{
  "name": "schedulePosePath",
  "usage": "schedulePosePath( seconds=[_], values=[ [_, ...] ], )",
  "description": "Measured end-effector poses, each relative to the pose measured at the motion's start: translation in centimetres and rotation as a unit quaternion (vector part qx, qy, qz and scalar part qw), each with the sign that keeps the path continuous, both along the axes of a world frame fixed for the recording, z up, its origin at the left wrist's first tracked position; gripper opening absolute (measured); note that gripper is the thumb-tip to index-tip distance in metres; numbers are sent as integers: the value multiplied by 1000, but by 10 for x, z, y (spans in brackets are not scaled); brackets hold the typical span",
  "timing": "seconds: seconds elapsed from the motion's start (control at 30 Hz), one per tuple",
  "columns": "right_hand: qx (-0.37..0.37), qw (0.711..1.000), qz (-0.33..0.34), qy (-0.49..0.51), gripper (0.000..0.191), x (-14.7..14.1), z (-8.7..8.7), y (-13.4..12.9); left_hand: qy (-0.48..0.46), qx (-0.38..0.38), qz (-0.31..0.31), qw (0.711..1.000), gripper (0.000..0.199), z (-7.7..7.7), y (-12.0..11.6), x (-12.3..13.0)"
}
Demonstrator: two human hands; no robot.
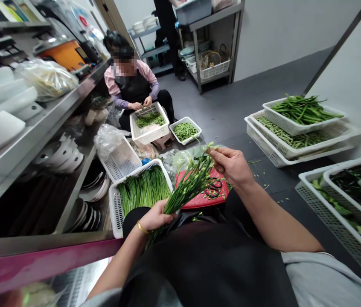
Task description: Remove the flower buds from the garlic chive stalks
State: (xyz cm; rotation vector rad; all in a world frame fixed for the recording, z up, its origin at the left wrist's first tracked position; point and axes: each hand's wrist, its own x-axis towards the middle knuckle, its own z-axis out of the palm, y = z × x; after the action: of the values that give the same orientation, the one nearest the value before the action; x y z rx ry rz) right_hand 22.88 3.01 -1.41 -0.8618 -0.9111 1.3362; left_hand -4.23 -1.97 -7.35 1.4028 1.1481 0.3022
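Observation:
A bunch of flowering chives (pixel 189 185), long green stems with pale buds, slants up over my lap. My left hand (pixel 157 216) is wrapped round its lower stems. At the bud end, my right hand (pixel 231 164) pinches with thumb and forefinger at a tip of the bunch. Behind the buds lies a red board (pixel 196 200), with black-handled scissors (pixel 213 187) resting on it. To the left of the bunch, a white basket (pixel 115 213) holds many more long green stems (pixel 145 189) laid side by side.
Ahead sits a co-worker (pixel 132 81) with a white basket (pixel 150 136) of greens. A small basket (pixel 185 130) of cut green pieces stands beside it. Stacked baskets (pixel 295 123) of beans and peppers stand at right. Steel shelves (pixel 62 111) with dishes run along the left.

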Motion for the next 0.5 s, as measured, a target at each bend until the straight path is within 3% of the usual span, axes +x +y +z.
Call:
schedulePosePath(
  seconds=[0.27,0.5],
  values=[
    [-40,997,64,20,45,3,-4,3,9,48,-15,999,20,3,-4,3],
    [-42,998,37,40,43,2,-2,0,25,41,-29,998,22,9,-7,4]
  ],
)
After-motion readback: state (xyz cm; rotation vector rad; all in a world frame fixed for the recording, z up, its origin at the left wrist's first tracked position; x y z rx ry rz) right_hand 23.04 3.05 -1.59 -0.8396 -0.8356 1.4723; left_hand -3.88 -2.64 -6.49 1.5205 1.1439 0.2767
